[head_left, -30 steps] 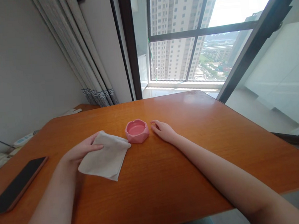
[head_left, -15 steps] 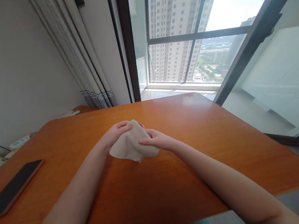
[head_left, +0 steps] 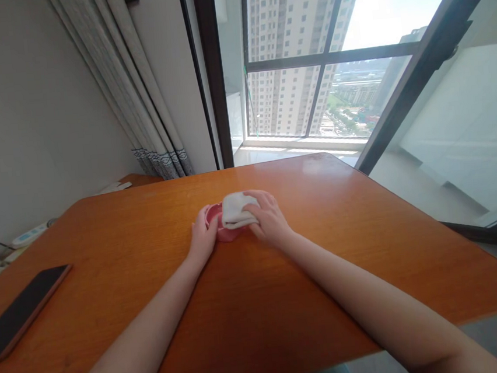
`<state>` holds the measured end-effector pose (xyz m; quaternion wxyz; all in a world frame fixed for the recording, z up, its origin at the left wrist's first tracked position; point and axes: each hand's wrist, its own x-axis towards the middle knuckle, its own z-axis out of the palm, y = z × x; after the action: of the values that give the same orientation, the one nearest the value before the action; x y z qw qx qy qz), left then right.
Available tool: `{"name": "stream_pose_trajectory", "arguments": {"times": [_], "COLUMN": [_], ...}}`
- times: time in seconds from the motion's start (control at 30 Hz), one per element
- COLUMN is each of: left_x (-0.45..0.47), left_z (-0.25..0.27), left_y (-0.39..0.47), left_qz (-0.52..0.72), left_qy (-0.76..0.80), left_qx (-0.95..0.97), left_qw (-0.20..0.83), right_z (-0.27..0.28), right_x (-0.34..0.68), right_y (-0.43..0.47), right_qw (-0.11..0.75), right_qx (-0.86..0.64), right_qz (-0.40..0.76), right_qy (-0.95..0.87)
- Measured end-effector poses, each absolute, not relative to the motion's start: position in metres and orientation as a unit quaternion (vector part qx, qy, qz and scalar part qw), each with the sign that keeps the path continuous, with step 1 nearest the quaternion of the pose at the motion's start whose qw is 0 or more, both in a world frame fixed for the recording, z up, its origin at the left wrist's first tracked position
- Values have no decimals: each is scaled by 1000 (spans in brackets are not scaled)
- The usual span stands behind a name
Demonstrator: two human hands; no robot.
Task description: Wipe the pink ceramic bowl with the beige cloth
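Near the middle of the wooden table (head_left: 243,316) is a pink container (head_left: 227,234), with a rounded rim showing at its left. My left hand (head_left: 202,231) grips its left side, thumb over the rim. My right hand (head_left: 267,215) is closed on a folded white cloth (head_left: 237,210), which lies over the right part of the pink container and hides much of it. The container's full shape cannot be made out.
A dark phone-like slab (head_left: 26,313) lies on the table at the left. A white power strip (head_left: 31,235) is beyond the left edge. Behind the table hang grey curtains (head_left: 134,92), next to a large window (head_left: 307,63).
The cloth was spread between both hands, largely covering what was beneath; now it is folded smaller in my right hand. My left hand has shifted onto the pink container, which has come into view.
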<state>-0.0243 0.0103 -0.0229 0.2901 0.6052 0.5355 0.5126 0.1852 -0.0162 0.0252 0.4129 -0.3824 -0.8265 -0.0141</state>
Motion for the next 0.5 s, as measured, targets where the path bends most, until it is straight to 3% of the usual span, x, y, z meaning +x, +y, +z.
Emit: {"name": "stream_pose_trajectory", "arguments": {"times": [0.13,0.5], "left_x": [-27,-17], "left_z": [-29,-16], "left_y": [10,-4], "left_qz": [520,543], "left_qy": [495,469], "left_qx": [625,632], "left_qw": [306,294], "right_z": [14,6], "right_x": [163,155], "right_y": [-18,-15], "right_qw": [279,195], "right_qx": [-326,-347], "right_qz": [17,-86], "right_qy": [-903,-913]}}
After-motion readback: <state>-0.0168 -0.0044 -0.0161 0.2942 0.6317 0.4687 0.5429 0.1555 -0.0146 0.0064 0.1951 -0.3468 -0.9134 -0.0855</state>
